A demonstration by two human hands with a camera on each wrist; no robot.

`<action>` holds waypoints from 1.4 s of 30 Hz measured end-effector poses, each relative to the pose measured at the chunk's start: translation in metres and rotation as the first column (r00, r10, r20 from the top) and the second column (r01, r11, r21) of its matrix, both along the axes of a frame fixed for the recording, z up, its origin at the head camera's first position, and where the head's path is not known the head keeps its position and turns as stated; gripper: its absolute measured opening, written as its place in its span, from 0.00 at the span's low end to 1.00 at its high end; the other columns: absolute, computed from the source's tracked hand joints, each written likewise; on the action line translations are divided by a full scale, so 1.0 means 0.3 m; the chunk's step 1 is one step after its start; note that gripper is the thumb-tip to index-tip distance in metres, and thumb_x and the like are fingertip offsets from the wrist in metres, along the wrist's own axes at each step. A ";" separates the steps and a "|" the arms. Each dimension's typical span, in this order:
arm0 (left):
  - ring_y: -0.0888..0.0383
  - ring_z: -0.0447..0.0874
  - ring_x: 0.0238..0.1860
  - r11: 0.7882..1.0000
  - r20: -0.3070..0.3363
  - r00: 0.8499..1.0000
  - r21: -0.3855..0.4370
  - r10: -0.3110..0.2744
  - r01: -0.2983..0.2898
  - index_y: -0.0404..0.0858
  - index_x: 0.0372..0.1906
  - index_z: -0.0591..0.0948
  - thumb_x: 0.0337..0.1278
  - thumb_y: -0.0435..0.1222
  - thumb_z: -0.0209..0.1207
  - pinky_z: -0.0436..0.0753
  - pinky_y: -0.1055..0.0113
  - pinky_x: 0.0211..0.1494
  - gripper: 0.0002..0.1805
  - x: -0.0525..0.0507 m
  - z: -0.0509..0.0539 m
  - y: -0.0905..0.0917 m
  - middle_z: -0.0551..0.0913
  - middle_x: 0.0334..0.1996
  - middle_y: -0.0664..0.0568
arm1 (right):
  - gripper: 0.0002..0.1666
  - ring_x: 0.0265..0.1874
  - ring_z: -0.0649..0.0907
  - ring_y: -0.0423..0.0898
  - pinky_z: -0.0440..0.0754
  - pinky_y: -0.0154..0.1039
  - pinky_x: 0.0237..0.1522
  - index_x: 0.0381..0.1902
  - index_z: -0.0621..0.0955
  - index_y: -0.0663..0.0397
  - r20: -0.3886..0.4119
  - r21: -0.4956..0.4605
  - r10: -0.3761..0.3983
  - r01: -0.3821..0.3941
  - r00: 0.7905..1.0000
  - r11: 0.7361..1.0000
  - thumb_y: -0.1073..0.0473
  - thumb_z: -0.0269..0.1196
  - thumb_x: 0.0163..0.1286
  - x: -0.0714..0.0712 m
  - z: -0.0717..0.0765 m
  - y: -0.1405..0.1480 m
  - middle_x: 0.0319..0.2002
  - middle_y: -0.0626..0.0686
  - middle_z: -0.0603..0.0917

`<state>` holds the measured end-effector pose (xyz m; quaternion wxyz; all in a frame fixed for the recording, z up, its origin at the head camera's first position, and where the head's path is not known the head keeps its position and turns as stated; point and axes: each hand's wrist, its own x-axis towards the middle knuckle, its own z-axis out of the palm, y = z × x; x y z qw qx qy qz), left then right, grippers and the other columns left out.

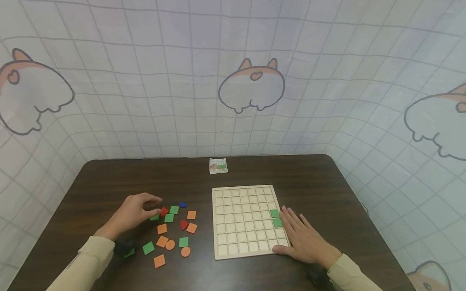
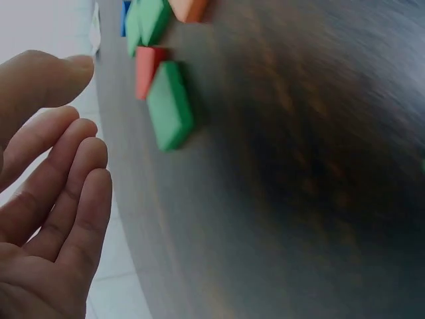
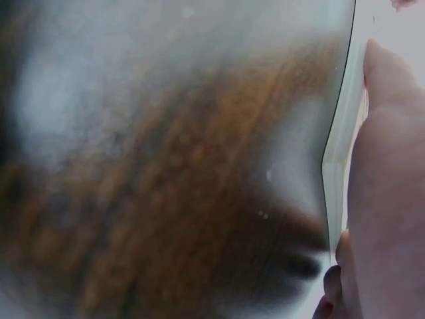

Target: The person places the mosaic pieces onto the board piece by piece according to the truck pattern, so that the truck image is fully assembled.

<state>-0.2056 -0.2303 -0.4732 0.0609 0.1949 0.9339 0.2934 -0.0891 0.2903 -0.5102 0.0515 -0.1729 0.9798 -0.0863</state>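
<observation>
My left hand (image 1: pixel 132 211) hovers over the left part of the dark table, thumb and fingers apart with nothing between them. Below its fingertips lie a green square tile (image 1: pixel 154 218) and a red piece (image 1: pixel 164 211); the left wrist view shows that green tile (image 2: pixel 169 109) apart from the hand. A pale gridded board (image 1: pixel 242 224) lies right of centre, with two green tiles (image 1: pixel 277 222) in cells along its right side. With fingers extended, my right hand (image 1: pixel 306 238) rests along the board's right edge and lower right corner.
Loose orange squares (image 1: pixel 162 228), green squares (image 1: pixel 183 242), orange discs (image 1: pixel 185 251), a red piece (image 1: pixel 184 224) and a blue piece (image 1: pixel 183 205) lie between the left hand and the board. A small printed card (image 1: pixel 218 166) lies near the back edge. Curtains (image 1: pixel 174 101) surround the table.
</observation>
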 end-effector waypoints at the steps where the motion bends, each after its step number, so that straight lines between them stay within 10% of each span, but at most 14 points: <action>1: 0.48 0.88 0.49 1.000 0.005 1.000 -0.005 -0.001 0.001 0.37 0.57 0.86 0.63 0.40 0.69 0.89 0.52 0.48 0.20 0.002 -0.003 -0.007 0.88 0.51 0.43 | 0.64 0.83 0.58 0.61 0.60 0.67 0.79 0.83 0.54 0.61 -0.002 -0.003 0.001 -0.001 1.000 1.000 0.21 0.56 0.68 0.000 0.001 0.001 0.84 0.62 0.54; 42: 0.54 0.86 0.44 0.995 0.024 0.999 -0.098 -0.022 0.025 0.39 0.53 0.88 0.58 0.43 0.72 0.88 0.53 0.45 0.19 0.013 -0.061 -0.059 0.89 0.45 0.51 | 0.64 0.84 0.55 0.60 0.57 0.67 0.79 0.83 0.52 0.60 0.028 -0.007 0.008 -0.008 1.000 1.000 0.21 0.54 0.69 0.003 0.009 0.008 0.84 0.62 0.51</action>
